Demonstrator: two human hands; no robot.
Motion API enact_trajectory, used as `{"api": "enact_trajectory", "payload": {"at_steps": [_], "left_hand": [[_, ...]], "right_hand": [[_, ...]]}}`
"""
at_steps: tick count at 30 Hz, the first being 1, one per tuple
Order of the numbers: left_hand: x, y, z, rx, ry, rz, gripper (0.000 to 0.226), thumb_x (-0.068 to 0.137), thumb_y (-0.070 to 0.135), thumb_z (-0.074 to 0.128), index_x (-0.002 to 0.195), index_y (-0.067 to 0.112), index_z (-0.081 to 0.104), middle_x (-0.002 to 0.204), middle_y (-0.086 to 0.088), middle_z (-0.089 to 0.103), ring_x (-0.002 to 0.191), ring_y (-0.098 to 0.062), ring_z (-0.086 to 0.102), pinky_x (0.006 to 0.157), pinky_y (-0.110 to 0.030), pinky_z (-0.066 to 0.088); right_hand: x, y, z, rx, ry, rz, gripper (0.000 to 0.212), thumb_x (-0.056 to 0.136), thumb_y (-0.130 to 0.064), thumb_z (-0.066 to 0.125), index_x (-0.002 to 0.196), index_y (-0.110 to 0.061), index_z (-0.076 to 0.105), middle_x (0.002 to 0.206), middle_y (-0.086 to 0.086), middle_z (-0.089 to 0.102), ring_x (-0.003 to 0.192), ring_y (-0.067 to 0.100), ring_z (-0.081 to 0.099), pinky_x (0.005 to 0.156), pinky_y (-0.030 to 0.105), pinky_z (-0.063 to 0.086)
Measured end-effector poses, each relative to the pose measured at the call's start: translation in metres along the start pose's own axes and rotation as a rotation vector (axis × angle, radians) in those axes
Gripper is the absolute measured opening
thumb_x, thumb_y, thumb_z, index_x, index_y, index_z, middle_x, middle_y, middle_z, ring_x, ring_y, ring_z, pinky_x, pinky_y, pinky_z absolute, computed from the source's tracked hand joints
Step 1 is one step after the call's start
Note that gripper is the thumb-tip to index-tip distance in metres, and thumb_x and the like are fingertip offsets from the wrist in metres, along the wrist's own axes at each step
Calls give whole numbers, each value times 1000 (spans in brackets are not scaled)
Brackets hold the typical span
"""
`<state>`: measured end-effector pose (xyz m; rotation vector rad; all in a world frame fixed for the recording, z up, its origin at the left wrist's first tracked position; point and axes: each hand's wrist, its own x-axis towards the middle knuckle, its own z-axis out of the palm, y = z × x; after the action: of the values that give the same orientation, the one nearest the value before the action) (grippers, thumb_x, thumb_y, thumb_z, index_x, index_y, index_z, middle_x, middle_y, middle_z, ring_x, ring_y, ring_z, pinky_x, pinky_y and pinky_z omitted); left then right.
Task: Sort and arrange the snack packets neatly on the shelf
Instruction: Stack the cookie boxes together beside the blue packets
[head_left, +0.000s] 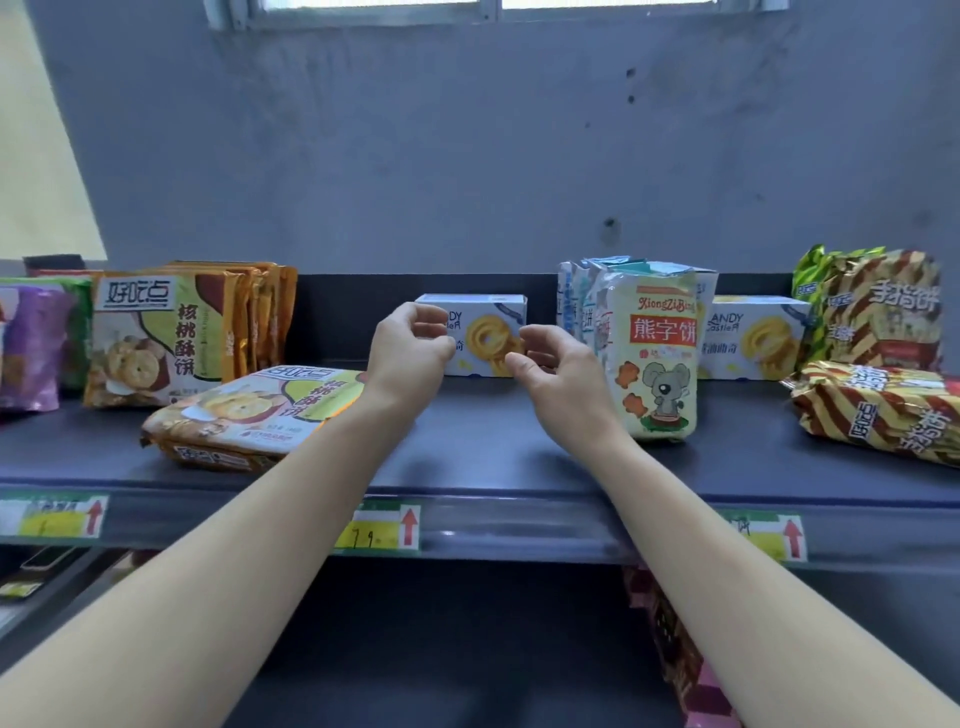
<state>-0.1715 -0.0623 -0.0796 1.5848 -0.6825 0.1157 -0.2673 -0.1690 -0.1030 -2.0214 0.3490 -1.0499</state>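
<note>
My left hand (410, 345) and my right hand (550, 361) hover over the dark shelf (483, 441), fingers loosely curled, holding nothing. Behind them stands a white cookie box (491, 332) against the shelf's back. A yellow walnut-biscuit packet (249, 415) lies flat to the left, in front of a standing row of the same packets (171, 338). An upright bear-biscuit bag (657, 353) stands right of my right hand, before several pale bags (582, 301). A second cookie box (753, 335) sits further right.
Striped finger-biscuit packets stand (883, 312) and lie (878, 410) at the far right. Purple and green packets (36, 343) are at the far left. Price tags (379, 527) line the shelf's front edge. A lower shelf holds a pink packet (675, 649).
</note>
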Motion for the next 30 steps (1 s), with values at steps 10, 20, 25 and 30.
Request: {"api": "enact_trajectory", "payload": {"at_steps": [10, 20, 25, 30], "left_hand": [[3, -26, 16, -86, -85, 63, 20, 84, -1, 58, 98, 13, 58, 86, 7, 60, 79, -7, 58, 70, -15, 47], [-1, -31, 14, -30, -162, 174, 19, 86, 4, 60, 103, 14, 59, 97, 2, 61, 85, -10, 59, 73, -18, 47], [-4, -30, 13, 16, -153, 192, 19, 85, 3, 60, 102, 12, 60, 98, -2, 63, 86, -14, 59, 74, -19, 47], [-9, -16, 14, -16, -112, 201, 19, 85, 0, 58, 97, 15, 59, 85, 6, 61, 74, -2, 57, 64, -4, 45]], "right_hand": [[2, 10, 2, -105, 53, 34, 33, 90, -17, 62, 121, -9, 59, 99, -7, 57, 98, 11, 57, 90, 24, 45], [3, 12, 8, -179, 112, 90, 37, 89, -19, 62, 124, -7, 57, 119, 7, 64, 107, 18, 59, 96, 30, 46], [-1, 8, 8, -237, 121, 63, 34, 90, -22, 61, 121, -11, 59, 114, 7, 66, 105, 22, 60, 94, 40, 47], [-10, -7, -9, -152, 133, -65, 30, 90, -13, 60, 119, -8, 61, 111, 8, 68, 103, 20, 62, 94, 34, 49]]}}
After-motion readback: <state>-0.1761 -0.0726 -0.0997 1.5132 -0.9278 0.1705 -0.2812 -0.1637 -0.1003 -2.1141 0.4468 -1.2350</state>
